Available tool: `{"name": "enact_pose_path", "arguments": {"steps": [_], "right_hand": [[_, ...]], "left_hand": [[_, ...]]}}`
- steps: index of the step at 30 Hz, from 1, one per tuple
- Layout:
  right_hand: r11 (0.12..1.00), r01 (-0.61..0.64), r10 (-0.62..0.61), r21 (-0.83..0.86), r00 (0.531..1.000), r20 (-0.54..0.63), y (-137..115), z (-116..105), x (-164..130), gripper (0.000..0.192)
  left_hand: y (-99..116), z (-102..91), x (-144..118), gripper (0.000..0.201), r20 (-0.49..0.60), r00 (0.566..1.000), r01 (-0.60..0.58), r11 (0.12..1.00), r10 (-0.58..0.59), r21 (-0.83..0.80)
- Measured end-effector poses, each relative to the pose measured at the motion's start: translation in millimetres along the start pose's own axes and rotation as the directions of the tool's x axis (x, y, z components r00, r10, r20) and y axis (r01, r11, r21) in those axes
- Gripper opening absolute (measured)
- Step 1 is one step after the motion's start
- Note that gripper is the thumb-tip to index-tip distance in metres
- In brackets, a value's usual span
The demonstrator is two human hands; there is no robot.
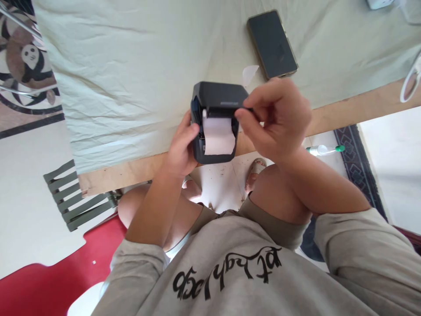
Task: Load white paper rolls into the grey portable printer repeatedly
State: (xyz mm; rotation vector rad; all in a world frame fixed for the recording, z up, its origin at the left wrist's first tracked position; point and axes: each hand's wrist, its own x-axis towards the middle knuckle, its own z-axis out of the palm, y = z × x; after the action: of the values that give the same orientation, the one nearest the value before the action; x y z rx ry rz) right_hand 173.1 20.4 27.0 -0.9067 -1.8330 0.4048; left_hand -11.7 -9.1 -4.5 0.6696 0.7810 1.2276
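Observation:
A small black label printer (219, 97) rests at the near edge of the table, its lid raised and a white paper roll (217, 135) showing in the open bay. My left hand (182, 147) grips the printer's left side, thumb on the body. My right hand (274, 116) pinches the right end of the lid's front edge with thumb and forefinger. Both hands touch the printer.
A pale cloth (138, 70) covers the table, whose wooden edge (355, 107) runs in front. A dark phone (272, 44) lies face up behind the printer, a paper scrap (249, 74) beside it. A pen (325, 149) lies on the floor; a slatted chair (77, 199) stands left.

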Motion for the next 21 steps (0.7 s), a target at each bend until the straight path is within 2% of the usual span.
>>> {"name": "enact_pose_path", "arguments": {"steps": [3,5,7,9,11,13,16,18,21], "right_hand": [[0.999,0.003,0.005,0.049,0.989,-0.149,-1,3,4,0.005],[0.996,0.076,-0.069,0.036,0.985,-0.16,-2,2,9,0.01],[0.99,0.111,-0.115,-0.088,0.993,-0.036,-5,0,12,0.012],[0.948,0.099,-0.049,-0.304,0.984,0.169,-10,-1,14,0.012],[0.86,0.086,0.108,-0.503,0.933,0.344,-17,-1,15,0.021],[0.794,0.092,0.237,-0.601,0.864,0.445,-24,0,16,0.025],[0.781,0.086,0.339,-0.619,0.774,0.535,-31,0,20,0.021],[0.794,0.064,0.372,-0.604,0.736,0.566,-34,-2,22,0.022],[0.857,-0.021,0.358,-0.514,0.742,0.567,-34,-10,23,0.025]], "left_hand": [[-2,-5.9,-1,0.037,0.006,1.0,0.005,0.998,-0.005,0.061],[-2,-7.8,0,0.04,0.0,1.0,0.012,0.997,-0.012,0.07],[-2,-7.8,0,0.043,0.006,1.0,0.01,0.997,-0.011,0.075],[-1,-6.5,-1,0.044,0.011,1.0,0.003,0.997,-0.004,0.081],[-1,-4.6,-1,0.041,0.019,1.0,0.001,0.997,-0.002,0.078],[0,-3.2,-3,0.033,0.03,1.0,0.003,0.998,-0.005,0.064],[-1,-2.8,-4,0.03,0.039,0.999,-0.001,0.998,-0.001,0.064],[-1,-3.6,-4,0.034,0.038,0.999,-0.008,0.996,0.005,0.086],[-1,-4.4,-4,0.039,0.046,0.999,-0.008,0.995,0.003,0.1]]}}
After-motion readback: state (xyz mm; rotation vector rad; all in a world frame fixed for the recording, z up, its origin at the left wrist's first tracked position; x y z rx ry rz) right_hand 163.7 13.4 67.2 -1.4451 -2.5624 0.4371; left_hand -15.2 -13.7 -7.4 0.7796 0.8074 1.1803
